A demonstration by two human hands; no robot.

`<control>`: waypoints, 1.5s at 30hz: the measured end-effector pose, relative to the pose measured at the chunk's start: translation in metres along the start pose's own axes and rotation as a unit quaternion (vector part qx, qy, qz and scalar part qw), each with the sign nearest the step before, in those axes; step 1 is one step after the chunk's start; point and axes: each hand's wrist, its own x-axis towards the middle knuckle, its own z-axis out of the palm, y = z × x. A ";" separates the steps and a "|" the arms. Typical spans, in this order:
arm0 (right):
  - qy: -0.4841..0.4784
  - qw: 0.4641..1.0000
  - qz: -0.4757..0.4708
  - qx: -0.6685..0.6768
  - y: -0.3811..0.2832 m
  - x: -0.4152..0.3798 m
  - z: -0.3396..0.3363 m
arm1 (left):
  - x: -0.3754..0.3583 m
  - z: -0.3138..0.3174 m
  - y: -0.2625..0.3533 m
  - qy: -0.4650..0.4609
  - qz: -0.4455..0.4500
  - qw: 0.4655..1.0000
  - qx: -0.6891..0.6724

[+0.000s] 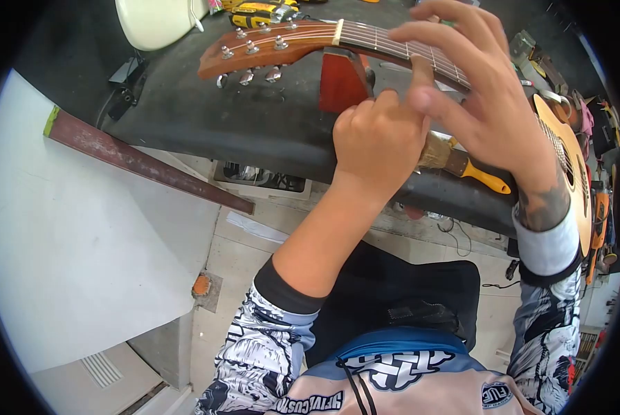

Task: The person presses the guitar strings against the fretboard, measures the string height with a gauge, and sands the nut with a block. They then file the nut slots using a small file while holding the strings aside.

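An acoustic guitar lies face up across the dark bench, its brown headstock [272, 47] at the left and its pale body [562, 117] at the far right. My left hand [383, 131] is in front of the neck, most fingers curled in with the palm side hidden. Its index finger reaches up to the fretboard [376, 36] and appears to touch the strings. Over the fretboard, my right hand [486, 90] has its fingers spread, with nothing visible in it. A red wedge-shaped neck rest [342, 81] stands under the neck near the nut.
A brush with a yellow handle [486, 178] lies on the bench's padded edge [254, 131], below my right hand. Yellow-and-black tools [258, 14] sit behind the headstock. More tools crowd the right side, including an orange one [600, 207]. A black seat [421, 277] is below.
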 end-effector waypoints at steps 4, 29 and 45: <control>-0.127 0.990 0.029 0.059 0.006 0.013 0.015 | -0.005 -0.002 -0.003 -0.038 0.005 0.999 0.002; -0.099 0.987 0.022 0.124 -0.012 0.021 0.023 | -0.011 -0.009 -0.009 -0.051 0.007 0.999 -0.001; -0.078 0.988 0.007 0.135 0.004 0.018 0.036 | -0.013 -0.008 -0.013 -0.062 0.032 0.998 0.012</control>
